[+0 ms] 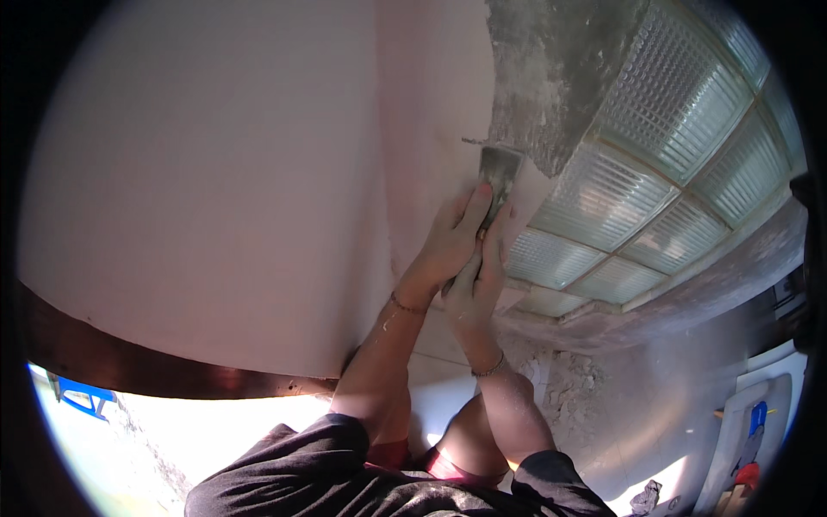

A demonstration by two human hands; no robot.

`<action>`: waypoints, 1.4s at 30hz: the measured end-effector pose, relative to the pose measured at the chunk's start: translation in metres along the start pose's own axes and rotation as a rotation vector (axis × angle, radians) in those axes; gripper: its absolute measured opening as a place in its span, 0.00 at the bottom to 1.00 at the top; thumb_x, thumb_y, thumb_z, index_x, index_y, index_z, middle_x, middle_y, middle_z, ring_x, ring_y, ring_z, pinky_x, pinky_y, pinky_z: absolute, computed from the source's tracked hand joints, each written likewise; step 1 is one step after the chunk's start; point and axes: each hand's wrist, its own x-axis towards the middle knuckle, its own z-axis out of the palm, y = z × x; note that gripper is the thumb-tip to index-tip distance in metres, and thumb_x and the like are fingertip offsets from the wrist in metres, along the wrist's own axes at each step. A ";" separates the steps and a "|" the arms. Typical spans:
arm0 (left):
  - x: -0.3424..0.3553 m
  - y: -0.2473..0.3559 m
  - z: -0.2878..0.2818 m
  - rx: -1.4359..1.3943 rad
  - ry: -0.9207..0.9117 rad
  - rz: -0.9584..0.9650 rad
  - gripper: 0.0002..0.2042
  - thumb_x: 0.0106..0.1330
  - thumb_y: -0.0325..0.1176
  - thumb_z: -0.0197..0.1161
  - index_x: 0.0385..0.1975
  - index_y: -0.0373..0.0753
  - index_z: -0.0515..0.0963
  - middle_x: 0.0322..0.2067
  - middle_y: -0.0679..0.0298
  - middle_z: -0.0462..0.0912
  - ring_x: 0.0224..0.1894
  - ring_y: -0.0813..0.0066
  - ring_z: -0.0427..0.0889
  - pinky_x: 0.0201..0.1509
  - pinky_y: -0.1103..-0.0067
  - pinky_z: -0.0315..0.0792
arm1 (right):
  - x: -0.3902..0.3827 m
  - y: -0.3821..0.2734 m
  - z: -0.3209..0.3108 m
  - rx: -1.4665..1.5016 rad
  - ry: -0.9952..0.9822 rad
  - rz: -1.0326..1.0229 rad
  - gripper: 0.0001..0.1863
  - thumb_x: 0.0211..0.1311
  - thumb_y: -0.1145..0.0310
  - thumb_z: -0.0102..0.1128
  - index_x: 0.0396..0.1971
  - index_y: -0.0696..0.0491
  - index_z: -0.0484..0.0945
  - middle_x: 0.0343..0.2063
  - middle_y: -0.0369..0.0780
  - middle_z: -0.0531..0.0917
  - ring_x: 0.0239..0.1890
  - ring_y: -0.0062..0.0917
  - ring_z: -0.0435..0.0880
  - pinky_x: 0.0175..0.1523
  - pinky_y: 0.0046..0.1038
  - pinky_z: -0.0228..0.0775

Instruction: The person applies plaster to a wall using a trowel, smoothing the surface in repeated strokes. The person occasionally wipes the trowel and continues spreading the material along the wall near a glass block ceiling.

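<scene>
Both my hands are closed on a scraper with a flat grey metal blade [500, 166], held up against the wall. The thumb of my left hand [457, 226] presses along the blade's face. Lower down, my right hand [476, 280] wraps around the handle, which the fingers mostly hide. The blade's wide edge touches the wall where pale paint [437, 112] meets a rough bare grey patch [551, 77]. A small dark curled scrap [473, 140] sticks out at the blade's left corner.
Ribbed glass blocks [636, 177] fill the wall on the right above a dusty ledge [689, 293]. A broad pale panel [207, 172] with a brown lower edge [198, 370] stands on the left. Broken rubble [579, 375] lies below; a red object [748, 475] sits at lower right.
</scene>
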 end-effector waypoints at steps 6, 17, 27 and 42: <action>0.000 0.010 0.000 -0.062 -0.089 0.021 0.23 0.77 0.49 0.45 0.38 0.33 0.79 0.24 0.68 0.78 0.24 0.86 0.73 0.28 0.84 0.69 | 0.001 -0.007 0.000 0.106 -0.037 0.130 0.29 0.73 0.72 0.34 0.72 0.61 0.48 0.34 0.42 0.77 0.21 0.17 0.74 0.24 0.19 0.65; -0.003 0.017 -0.001 0.030 -0.048 -0.012 0.24 0.77 0.51 0.45 0.35 0.35 0.79 0.22 0.69 0.77 0.22 0.84 0.76 0.25 0.84 0.69 | 0.000 -0.007 0.007 -0.020 0.063 -0.077 0.29 0.73 0.73 0.34 0.72 0.60 0.46 0.37 0.42 0.80 0.19 0.14 0.72 0.23 0.18 0.64; 0.007 0.019 0.001 -0.014 -0.052 0.081 0.22 0.76 0.51 0.46 0.37 0.37 0.79 0.22 0.71 0.77 0.20 0.85 0.75 0.24 0.83 0.71 | 0.012 -0.022 0.006 0.109 0.035 0.052 0.31 0.67 0.77 0.37 0.71 0.61 0.49 0.22 0.46 0.79 0.20 0.30 0.80 0.29 0.27 0.70; 0.010 0.031 0.002 0.067 0.013 0.112 0.24 0.76 0.51 0.48 0.36 0.34 0.80 0.23 0.70 0.77 0.23 0.88 0.71 0.26 0.85 0.66 | 0.018 -0.025 0.007 0.062 0.004 0.037 0.31 0.69 0.76 0.33 0.72 0.60 0.45 0.42 0.45 0.82 0.21 0.16 0.76 0.25 0.18 0.67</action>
